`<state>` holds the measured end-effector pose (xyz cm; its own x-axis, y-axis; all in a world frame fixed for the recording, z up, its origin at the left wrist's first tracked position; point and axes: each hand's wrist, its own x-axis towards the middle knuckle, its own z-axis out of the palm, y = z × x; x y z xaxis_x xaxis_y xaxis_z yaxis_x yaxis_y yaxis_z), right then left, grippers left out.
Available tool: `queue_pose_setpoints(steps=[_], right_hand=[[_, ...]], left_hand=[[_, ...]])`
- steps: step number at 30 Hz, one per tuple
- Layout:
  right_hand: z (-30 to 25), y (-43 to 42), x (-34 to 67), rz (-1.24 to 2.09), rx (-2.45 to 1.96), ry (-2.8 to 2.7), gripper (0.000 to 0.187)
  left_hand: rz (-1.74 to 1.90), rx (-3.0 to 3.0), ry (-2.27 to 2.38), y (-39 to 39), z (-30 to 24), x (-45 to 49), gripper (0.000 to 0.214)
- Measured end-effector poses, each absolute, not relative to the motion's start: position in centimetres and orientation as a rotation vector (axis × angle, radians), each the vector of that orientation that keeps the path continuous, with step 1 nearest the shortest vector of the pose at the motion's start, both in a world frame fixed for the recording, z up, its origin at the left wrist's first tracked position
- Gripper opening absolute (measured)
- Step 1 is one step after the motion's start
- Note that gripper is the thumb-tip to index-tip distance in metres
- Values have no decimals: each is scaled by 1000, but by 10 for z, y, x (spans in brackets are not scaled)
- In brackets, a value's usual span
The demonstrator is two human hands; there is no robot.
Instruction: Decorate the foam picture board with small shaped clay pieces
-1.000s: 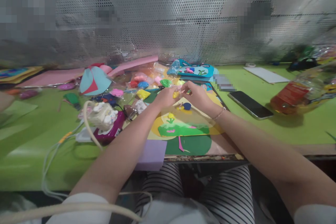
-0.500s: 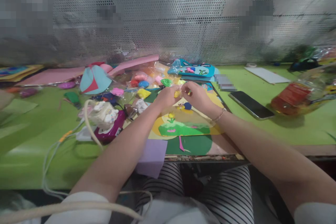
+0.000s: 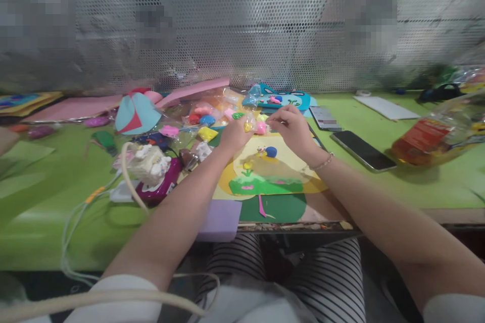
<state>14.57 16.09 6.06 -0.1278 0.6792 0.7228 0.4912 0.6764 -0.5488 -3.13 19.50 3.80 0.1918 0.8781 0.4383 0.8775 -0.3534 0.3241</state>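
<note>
My left hand (image 3: pixel 235 135) is closed around a small yellow lump of modelling clay (image 3: pixel 247 126), which seems to be in clear plastic. To its right, my right hand (image 3: pixel 291 128) has thumb and fingertips pinched together; anything between them is too small to make out. A pink lump of clay (image 3: pixel 261 127) shows between the two hands. Below them lies a yellow craft picture (image 3: pixel 242 154) with a blue-shelled clay snail (image 3: pixel 270 152), a yellow clay flower (image 3: pixel 247 166) and a green clay ground strip (image 3: pixel 265 186).
Bagged clay lumps (image 3: pixel 207 120) crowd the left of the picture, near a purple device (image 3: pixel 161 184) with a cable. A blue craft piece (image 3: pixel 290 102) lies behind. On the right are a phone (image 3: pixel 362 150) and a tilted drink bottle (image 3: pixel 422 139). Perforated metal (image 3: pixel 242 25) stands behind the table.
My hands have moved apart, the left one leftward with the yellow clay, the right one slightly right and up. The pink lump between them has come into view.
</note>
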Motion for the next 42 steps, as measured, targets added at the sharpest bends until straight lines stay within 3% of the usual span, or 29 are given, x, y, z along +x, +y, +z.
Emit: queue_pose_setpoints(steps=[7, 15, 21, 27, 35, 42], right_hand=[[67, 153, 142, 535, -980, -1663, 3], [57, 146, 130, 861, -902, -1746, 17], [50, 143, 122, 739, -911, -1904, 11], [48, 144, 123, 987, -852, -1899, 18], [51, 142, 123, 906, -968, -1921, 12], [51, 138, 120, 1141, -866, -1889, 16]], left_hand=[[879, 2418, 1811, 194, 40, -30, 20], [847, 2435, 1775, 197, 36, -31, 24], [865, 2462, 1752, 201, 32, -33, 28], [865, 2474, 1725, 202, 31, -34, 31], [880, 2455, 1709, 200, 34, -32, 21], [790, 2458, 1713, 197, 37, -32, 26]])
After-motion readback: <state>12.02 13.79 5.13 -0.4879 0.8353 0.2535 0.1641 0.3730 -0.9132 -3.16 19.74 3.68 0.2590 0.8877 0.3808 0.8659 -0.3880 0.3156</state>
